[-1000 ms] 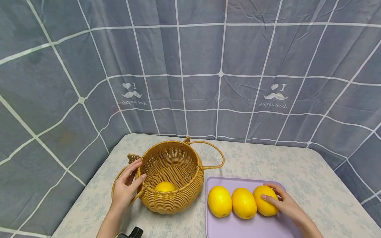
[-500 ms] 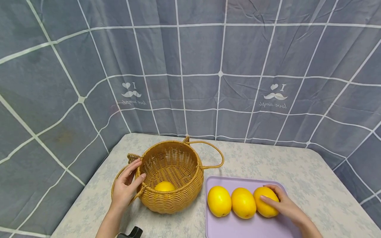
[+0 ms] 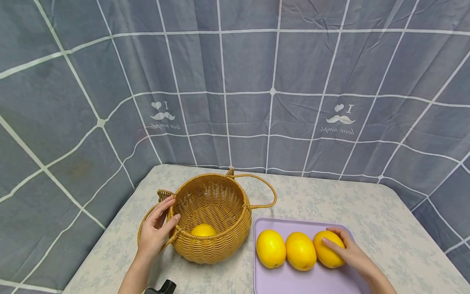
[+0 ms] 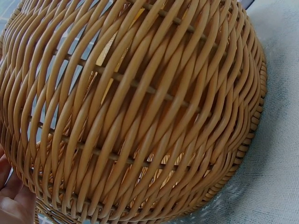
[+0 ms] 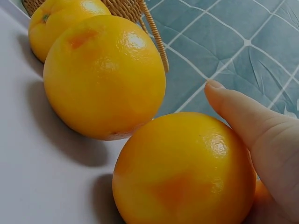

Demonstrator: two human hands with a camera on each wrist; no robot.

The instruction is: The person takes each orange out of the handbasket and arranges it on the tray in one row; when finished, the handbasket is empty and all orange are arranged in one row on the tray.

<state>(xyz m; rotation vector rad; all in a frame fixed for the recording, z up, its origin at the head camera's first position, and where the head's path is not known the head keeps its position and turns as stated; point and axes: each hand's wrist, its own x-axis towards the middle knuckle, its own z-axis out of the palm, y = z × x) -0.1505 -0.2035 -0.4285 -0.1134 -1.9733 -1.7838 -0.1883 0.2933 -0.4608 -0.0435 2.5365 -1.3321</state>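
A brown wicker basket [image 3: 211, 248] stands on the left part of the table, one orange [image 3: 203, 230] inside it. My left hand [image 3: 154, 230] grips its left rim, thumb at the inner edge; in the left wrist view, fingers [image 4: 16, 200] show beside the weave. On a lilac tray [image 3: 301, 281], several oranges lie in a row. My right hand [image 3: 350, 253] holds the rightmost orange [image 3: 328, 250], its thumb over the top and fingers round the far side. The middle orange [image 3: 301, 251] lies close beside it, and the left orange [image 3: 271, 248] is near the tray's left edge.
The basket's loop handle [image 3: 273, 196] sticks out to the right, behind the tray. A black object [image 3: 167, 287] shows at the bottom edge near my left forearm. A grey checked curtain [image 3: 249, 114] hangs behind the patterned tablecloth [image 3: 374, 212].
The rightmost orange has turned and shifted very slightly to the right under my right hand. My left hand and the basket have stayed in place.
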